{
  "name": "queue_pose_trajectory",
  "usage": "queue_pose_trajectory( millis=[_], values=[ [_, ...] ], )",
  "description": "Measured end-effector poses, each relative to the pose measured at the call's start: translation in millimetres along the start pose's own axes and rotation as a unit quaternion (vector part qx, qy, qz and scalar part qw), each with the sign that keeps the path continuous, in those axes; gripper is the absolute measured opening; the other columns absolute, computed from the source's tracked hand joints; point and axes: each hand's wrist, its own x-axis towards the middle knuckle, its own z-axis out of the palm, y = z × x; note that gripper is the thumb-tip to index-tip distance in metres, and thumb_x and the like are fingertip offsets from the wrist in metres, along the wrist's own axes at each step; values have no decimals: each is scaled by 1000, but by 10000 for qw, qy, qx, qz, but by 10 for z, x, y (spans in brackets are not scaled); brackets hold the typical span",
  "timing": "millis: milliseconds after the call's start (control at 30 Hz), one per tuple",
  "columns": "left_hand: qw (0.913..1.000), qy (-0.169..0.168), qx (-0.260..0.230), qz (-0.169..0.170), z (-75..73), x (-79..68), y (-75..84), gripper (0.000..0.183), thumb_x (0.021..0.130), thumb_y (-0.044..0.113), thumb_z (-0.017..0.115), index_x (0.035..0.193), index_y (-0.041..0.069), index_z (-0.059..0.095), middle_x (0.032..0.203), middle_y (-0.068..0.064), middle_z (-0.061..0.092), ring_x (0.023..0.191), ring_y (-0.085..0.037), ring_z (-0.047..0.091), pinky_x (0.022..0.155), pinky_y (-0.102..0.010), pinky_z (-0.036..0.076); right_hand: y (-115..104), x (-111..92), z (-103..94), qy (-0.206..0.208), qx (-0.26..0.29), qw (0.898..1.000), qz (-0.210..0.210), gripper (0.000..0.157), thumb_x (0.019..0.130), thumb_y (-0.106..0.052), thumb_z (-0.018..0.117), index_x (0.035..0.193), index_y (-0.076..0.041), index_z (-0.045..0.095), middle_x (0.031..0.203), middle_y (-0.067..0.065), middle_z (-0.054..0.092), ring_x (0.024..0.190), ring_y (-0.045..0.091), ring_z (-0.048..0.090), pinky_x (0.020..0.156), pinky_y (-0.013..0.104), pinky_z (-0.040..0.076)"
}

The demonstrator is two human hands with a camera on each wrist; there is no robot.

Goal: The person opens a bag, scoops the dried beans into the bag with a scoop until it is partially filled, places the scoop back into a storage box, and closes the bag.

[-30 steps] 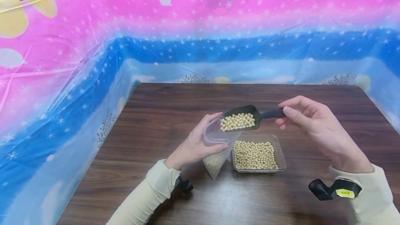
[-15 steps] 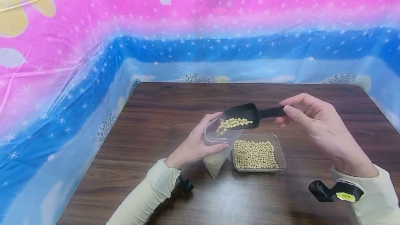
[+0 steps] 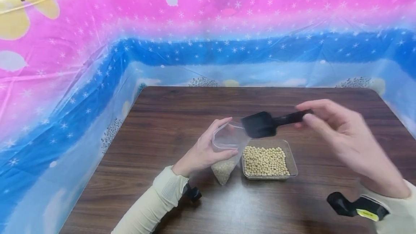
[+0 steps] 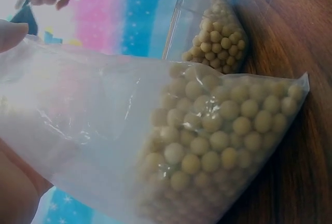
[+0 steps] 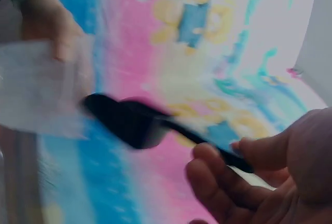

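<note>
No readable text for you anywhere, yellow label (image 3: 367,213) on your right wrist mount carries dark marks too small and blurred to make out, no brands, numbers or signs elsewhere

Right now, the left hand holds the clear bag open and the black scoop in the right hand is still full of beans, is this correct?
Not quite. The black scoop in the right hand carries no beans, as the head view shows. The left hand does hold the clear bag open.

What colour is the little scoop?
The scoop is black all over, handle too. It shows best in the head view.
</note>
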Motion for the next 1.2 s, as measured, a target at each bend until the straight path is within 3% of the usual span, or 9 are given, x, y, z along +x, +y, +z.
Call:
queue_pose_trajectory(
  millis=[133, 233, 433, 567, 733, 933, 1200],
  values=[
    [10000, -12, -7, -89, 14, 4, -4, 82, 82, 16, 79, 148, 28, 33, 130, -1, 51, 110, -21, 57, 94, -40, 50, 53, -106, -231, 605, -303, 9977, -86, 30, 99, -3, 53, 127, -6, 60, 88, -1, 73, 87, 2, 66, 79, 8, 45],
    [9999, 19, -2, -129, 0, -4, 9, 81, 82, 16, 80, 148, 28, 34, 130, 0, 51, 110, -21, 57, 94, -42, 50, 200, -173, -247, 711, -616, 9956, 36, 27, 99, -4, 54, 125, -7, 61, 85, -5, 72, 84, -3, 64, 73, 8, 45],
    [9999, 24, -51, -130, -19, -5, 15, 81, 82, 15, 79, 148, 27, 34, 131, -1, 51, 110, -22, 57, 94, -43, 50, 452, -290, -47, -77, -1754, 9836, 413, 20, 99, -16, 58, 118, -19, 63, 89, 0, 71, 77, -2, 61, 55, 18, 42],
    [9997, 6, -56, -245, -15, -11, 12, 80, 82, 16, 79, 147, 29, 34, 130, 0, 50, 111, -22, 56, 95, -44, 49, 525, -309, 37, -430, -2093, 9768, 149, 17, 97, -18, 60, 114, -18, 63, 80, -1, 67, 61, 2, 54, 48, 23, 36],
    [9995, -19, -154, -267, -3, -8, 10, 81, 82, 15, 79, 148, 29, 34, 131, 0, 50, 111, -23, 56, 95, -45, 49, 562, -314, 136, -880, -2086, 9739, 147, 15, 96, -17, 63, 110, -14, 65, 73, -9, 60, 56, 3, 46, 48, 22, 35],
    [9994, -15, -263, -204, 3, -8, 11, 81, 82, 13, 79, 148, 29, 34, 131, -2, 50, 109, -25, 58, 93, -41, 51, 625, -330, 160, -1204, -1843, 9717, 860, 22, 98, -29, 59, 116, -18, 65, 76, -5, 58, 57, 7, 44, 50, 24, 31],
    [9991, -28, -358, -242, -1, -6, 10, 81, 82, 13, 78, 148, 31, 33, 131, -3, 49, 107, -26, 59, 91, -35, 52, 849, -364, 134, -1260, -1322, 9713, 1526, 35, 98, -38, 58, 124, -15, 65, 97, 1, 71, 78, 13, 60, 60, 24, 40]
  ],
)
